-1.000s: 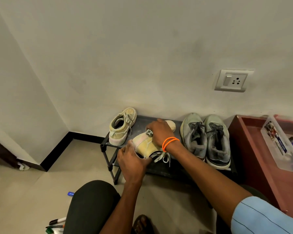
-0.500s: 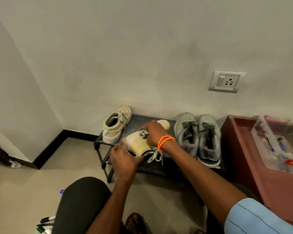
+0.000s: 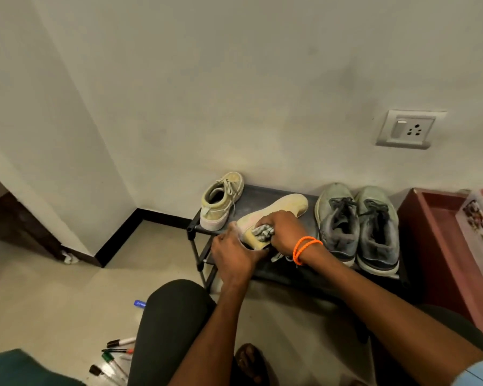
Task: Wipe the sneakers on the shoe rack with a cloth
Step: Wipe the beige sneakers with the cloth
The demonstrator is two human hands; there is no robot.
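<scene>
My left hand (image 3: 236, 253) holds the heel end of the pale sneaker (image 3: 279, 211), fingers curled around it, so it lies on its side across the rack (image 3: 262, 192) with the toe pointing to the wall. My right hand (image 3: 283, 231) is closed on the grey cloth (image 3: 262, 232), bunched in the fingers, and presses it against the side of the sneaker near the heel.

To do this step well, I think I should keep the left grip firm so the sneaker does not slide, and rub with the cloth in long strokes from heel toward toe, then turn the sneaker to reach the other side and the sole edge. The cloth is much crumpled, so opening it a little would give more clean surface.

The second pale sneaker (image 3: 221, 201) stands upright at the left end of the rack, just beside my work. The grey pair (image 3: 357, 227) stands at the right, close to my right wrist; a wide stroke could push it. The loose laces (image 3: 280, 257) hang under my wrist and may catch in the cloth. A red box (image 3: 435, 235) stands right of the rack, and markers (image 3: 115, 355) lie on the floor near my knee.
</scene>
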